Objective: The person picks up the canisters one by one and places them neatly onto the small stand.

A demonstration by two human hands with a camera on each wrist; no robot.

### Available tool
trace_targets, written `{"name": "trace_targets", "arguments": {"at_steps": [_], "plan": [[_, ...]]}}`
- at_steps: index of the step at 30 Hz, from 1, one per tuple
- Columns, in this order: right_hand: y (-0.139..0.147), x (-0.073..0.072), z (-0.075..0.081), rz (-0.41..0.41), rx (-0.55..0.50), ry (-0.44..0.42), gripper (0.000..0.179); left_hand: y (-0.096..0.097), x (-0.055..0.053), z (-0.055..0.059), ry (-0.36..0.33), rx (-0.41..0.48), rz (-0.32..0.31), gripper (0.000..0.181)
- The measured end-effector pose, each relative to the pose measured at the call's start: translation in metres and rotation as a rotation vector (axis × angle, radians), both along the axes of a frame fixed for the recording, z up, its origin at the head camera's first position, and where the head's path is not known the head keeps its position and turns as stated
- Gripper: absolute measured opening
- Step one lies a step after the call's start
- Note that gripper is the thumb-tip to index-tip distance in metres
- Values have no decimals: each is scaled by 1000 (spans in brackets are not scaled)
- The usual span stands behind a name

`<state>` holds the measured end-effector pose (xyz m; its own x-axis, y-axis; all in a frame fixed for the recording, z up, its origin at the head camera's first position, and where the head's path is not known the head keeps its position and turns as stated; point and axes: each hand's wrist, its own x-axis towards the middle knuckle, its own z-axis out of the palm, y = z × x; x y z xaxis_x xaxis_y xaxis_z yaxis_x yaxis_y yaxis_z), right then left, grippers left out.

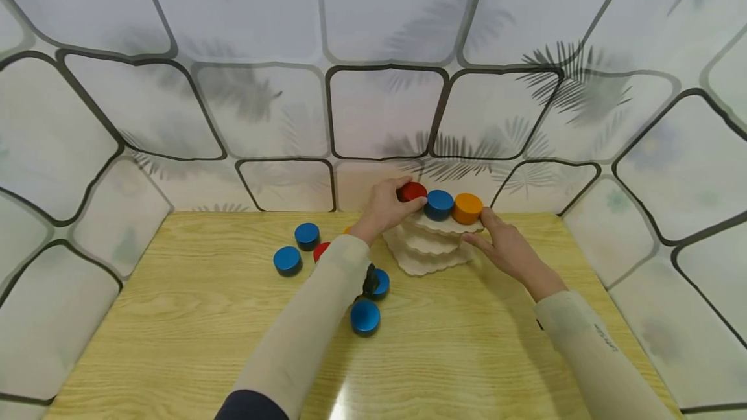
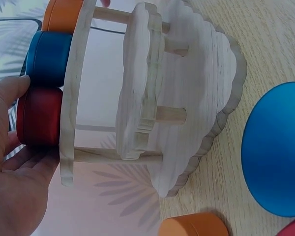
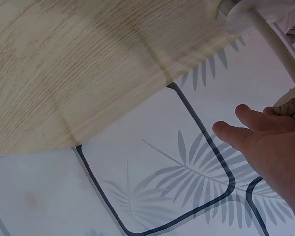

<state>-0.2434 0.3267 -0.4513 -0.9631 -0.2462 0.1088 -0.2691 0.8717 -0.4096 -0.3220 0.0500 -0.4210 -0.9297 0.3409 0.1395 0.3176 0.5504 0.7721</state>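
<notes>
My left hand (image 1: 388, 207) grips a red round tin (image 1: 413, 192) at the left end of the top tier of a pale wooden tiered stand (image 1: 421, 263). Beside it on that tier sit a blue tin (image 1: 439, 205) and an orange tin (image 1: 467, 209) in a row. In the left wrist view, thumb and fingers lie around the red tin (image 2: 39, 117), which meets the top board. My right hand (image 1: 509, 248) holds the right edge of the top tier, close by the orange tin. In the right wrist view two fingers (image 3: 236, 135) stretch out past the board edge.
Left of the stand on the wood-grain table (image 1: 192, 316) stand several blue tins (image 1: 288, 260), a red tin (image 1: 320, 250) and an orange tin (image 2: 194, 226), some partly behind my left forearm. A patterned wall covering (image 1: 385, 109) rises close behind the stand.
</notes>
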Motion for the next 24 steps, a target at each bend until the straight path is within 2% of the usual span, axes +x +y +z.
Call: {"name": "trace_targets", "arguments": {"at_steps": [19, 24], "plan": [[-1, 0, -1, 0, -6, -10, 47, -2, 2, 0, 1, 23, 0, 67], [0, 1, -2, -10, -5, -10, 51, -5, 2, -3, -7, 105, -6, 65]]}}
